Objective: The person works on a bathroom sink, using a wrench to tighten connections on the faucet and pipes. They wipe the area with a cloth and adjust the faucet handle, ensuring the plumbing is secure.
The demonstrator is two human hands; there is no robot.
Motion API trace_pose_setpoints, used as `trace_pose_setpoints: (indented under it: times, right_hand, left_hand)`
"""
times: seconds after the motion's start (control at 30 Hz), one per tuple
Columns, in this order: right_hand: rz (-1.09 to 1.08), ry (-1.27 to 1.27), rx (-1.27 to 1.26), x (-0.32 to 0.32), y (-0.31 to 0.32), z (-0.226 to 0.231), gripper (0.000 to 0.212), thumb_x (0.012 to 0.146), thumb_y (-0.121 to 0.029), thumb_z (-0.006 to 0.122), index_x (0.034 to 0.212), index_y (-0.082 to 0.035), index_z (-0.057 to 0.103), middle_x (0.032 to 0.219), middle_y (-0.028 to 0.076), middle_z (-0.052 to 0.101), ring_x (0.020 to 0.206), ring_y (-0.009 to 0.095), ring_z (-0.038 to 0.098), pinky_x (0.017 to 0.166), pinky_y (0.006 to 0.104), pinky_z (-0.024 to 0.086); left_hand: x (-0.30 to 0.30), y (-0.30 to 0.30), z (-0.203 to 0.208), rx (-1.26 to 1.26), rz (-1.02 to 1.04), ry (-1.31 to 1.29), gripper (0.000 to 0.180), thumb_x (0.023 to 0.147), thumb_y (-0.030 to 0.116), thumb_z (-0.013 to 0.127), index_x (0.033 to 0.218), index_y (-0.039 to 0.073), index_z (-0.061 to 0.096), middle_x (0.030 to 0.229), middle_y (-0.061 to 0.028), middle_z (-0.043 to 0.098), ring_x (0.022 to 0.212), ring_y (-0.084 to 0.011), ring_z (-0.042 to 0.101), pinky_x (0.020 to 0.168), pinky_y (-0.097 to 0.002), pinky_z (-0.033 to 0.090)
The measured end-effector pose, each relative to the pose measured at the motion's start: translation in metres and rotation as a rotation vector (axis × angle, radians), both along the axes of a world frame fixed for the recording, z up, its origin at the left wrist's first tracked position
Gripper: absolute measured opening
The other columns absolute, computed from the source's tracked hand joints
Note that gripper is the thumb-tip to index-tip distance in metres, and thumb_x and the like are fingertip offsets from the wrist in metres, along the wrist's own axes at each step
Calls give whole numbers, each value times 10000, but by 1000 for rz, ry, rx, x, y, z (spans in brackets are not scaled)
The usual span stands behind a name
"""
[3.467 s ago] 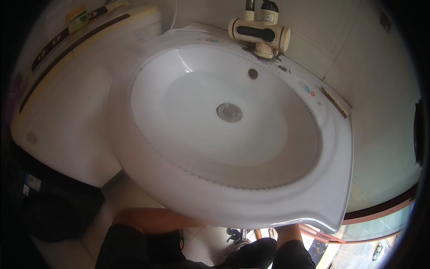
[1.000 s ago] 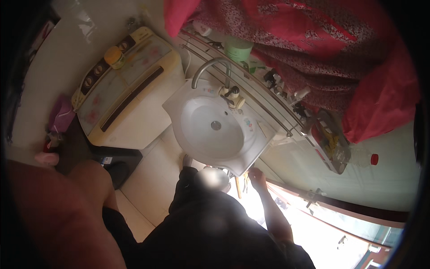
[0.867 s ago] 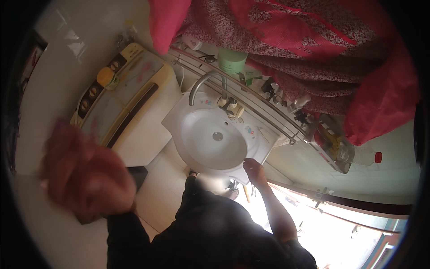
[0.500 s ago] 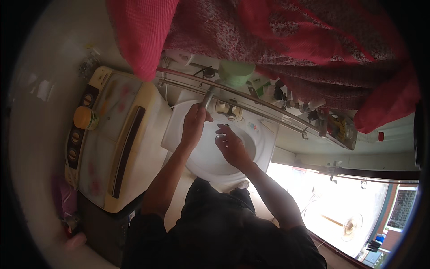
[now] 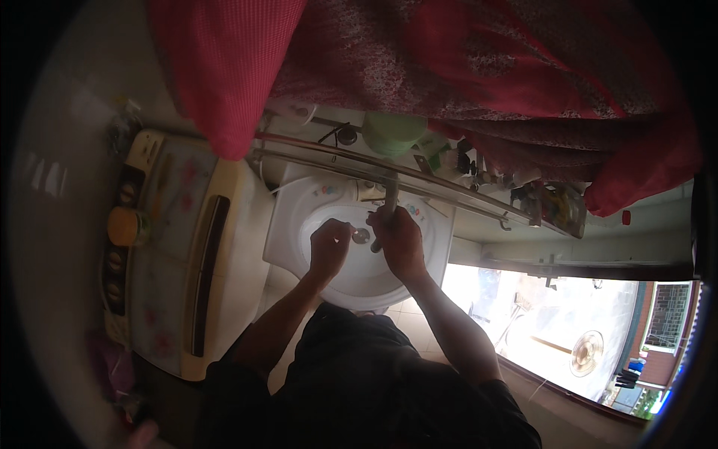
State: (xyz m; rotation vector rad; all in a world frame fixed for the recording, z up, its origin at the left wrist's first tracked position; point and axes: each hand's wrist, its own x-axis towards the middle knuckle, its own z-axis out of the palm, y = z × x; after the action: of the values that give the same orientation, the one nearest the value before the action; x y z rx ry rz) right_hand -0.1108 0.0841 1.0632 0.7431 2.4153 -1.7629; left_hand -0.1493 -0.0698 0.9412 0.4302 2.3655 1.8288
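Note:
Over the white washbasin (image 5: 288, 243), my right hand (image 5: 402, 241) is closed around a grey, rod-like thing (image 5: 391, 196). Its upper end points toward the faucet and the rail, while a short lower end shows below my fingers. My left hand (image 5: 329, 245) hovers above the bowl's left side with its fingers curled together. Whether anything small is between them cannot be made out. The round drain (image 5: 360, 236) shows between my two hands. Behind them is the faucet (image 5: 365, 191), partly hidden by the rail.
A metal rail (image 5: 314, 152) crosses in front of a cluttered shelf holding a green tub (image 5: 390, 133). Pink and patterned cloth (image 5: 224, 75) hangs above. A washing machine (image 5: 168, 247) stands left, with an orange-lidded jar (image 5: 124, 227) on it. A bright window (image 5: 553, 329) is at right.
The grey rod-like thing has passed from my left hand to my right. My left hand has come down lower over the basin, its fingers curled. The right hand has closed.

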Motion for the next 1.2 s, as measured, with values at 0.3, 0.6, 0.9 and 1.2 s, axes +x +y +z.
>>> trace_pose_setpoints:
  times: [0.3,0.6,0.9,1.2]
  right_hand:
    - [-110,83,-138,13,16,-10,101,1025,-90,552,1017,-27,474,733,67,579,591,166,609,568,300,508]
    - [-98,-5,-26,15,40,-13,191,974,-129,648,972,-21,491,665,54,543,510,143,556,472,313,463]
    - [128,-192,171,-2,76,-3,182,968,-125,666,1040,-10,546,727,67,605,623,139,614,581,310,509]
    - [-101,-104,113,8,46,-20,226,952,-153,679,1012,-49,487,787,59,580,636,131,622,551,287,489]
  left_hand:
    - [-96,82,-114,-253,-211,124,775,638,187,924,1287,65,518,1316,-200,548,1230,-387,543,991,-488,479]
    - [-134,87,-140,-205,-463,251,847,579,197,947,1302,39,535,1302,-220,595,1225,-420,561,1002,-478,487]
    - [-171,77,-147,-431,-721,159,764,660,238,917,1307,32,565,1246,-205,637,1156,-359,620,998,-460,490]
    - [-117,97,-161,-62,-185,93,775,678,87,851,1368,20,505,1338,-240,530,1263,-451,483,1089,-505,390]
